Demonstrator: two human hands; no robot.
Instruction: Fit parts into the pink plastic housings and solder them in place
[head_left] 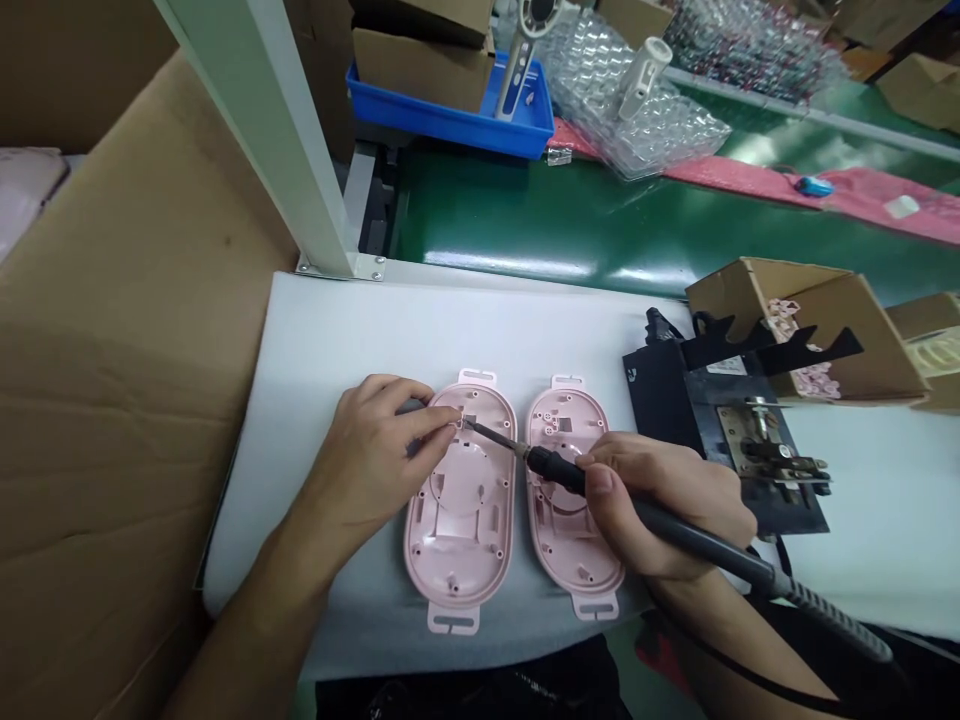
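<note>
My right hand point(667, 500) grips a soldering iron point(559, 470) with a black and grey handle. Its metal tip points left and meets the upper part of a pink oval plastic shell point(457, 540), close to my left fingertips. Over that shell's upper left edge, my left hand point(382, 430) has thumb and fingers pinched together. A bit of something dark grey shows between the left fingers, too covered to name. A second pink shell point(577, 555) lies to the right, partly behind the iron and my right hand. Both shells lie inner side up, showing posts and ribs.
On the right stand a black stand with a metal mechanism point(772, 450) and a cardboard box point(840, 330) of small pink parts. A large cardboard sheet point(135, 400) and a white post point(277, 130) border the left. Behind runs a green belt point(525, 220) with a blue tray point(450, 115).
</note>
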